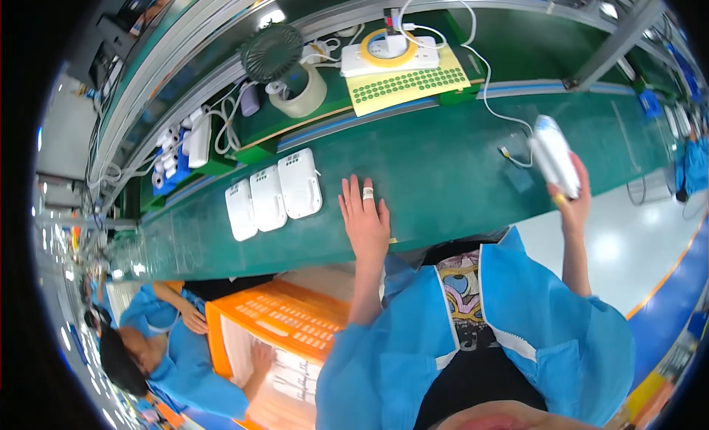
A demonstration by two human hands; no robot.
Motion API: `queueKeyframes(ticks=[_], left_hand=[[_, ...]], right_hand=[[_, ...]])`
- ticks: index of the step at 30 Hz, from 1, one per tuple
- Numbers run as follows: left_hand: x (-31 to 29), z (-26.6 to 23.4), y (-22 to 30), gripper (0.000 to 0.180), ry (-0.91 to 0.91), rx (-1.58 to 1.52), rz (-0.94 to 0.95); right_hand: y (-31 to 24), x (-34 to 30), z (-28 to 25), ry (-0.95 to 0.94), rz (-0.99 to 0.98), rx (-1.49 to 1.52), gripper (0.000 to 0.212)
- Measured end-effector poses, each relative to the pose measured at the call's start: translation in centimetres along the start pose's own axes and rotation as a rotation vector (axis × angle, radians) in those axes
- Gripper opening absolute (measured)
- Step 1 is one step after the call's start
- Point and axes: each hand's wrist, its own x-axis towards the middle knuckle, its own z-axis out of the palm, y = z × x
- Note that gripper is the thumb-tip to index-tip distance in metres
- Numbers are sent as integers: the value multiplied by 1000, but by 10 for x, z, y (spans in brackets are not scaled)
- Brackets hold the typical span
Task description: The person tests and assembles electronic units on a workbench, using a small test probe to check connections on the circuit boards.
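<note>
My left hand (366, 222) lies flat on the green bench top (436, 164), fingers stretched out, with a ring-like band around one finger. At the right, my right hand (574, 197) grips a white rounded plastic device (554, 157) by its near end and holds it tilted above the bench. A white cable (509, 118) runs down from the shelf to the bench beside the device; whether it touches the device I cannot tell. Left of my left hand, three white plastic devices (268, 197) lie side by side.
A shelf behind the bench holds a small dark fan (273, 52), a tape roll (301, 97), a white power strip (354, 60) and a yellow sticker sheet (410, 88). At lower left, a co-worker (192, 356) reaches into an orange crate (284, 312) beside me.
</note>
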Motion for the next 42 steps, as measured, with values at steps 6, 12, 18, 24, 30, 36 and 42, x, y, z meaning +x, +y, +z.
queueKeyframes(ticks=[6,12,18,24,30,36,42], left_hand=[[-3,-6,-1,55,-79,-114,-14],[-5,-9,2,64,-66,-139,-26],[6,-9,18,74,-147,-111,42],[33,10,52,77,-173,-298,199],[46,27,74,76,-292,-269,375],[74,42,119,70,-233,-175,442],[79,61,129,70,-329,-176,591]], right_hand=[[-30,-15,102,-159,-213,-174,76],[-42,-29,149,-141,-598,-697,70],[-53,-40,153,-483,-691,-457,71],[-36,15,86,-180,-552,-590,58],[20,46,63,-277,-407,-615,31],[34,52,76,-272,-416,-536,23],[34,40,59,-125,-475,-700,21]])
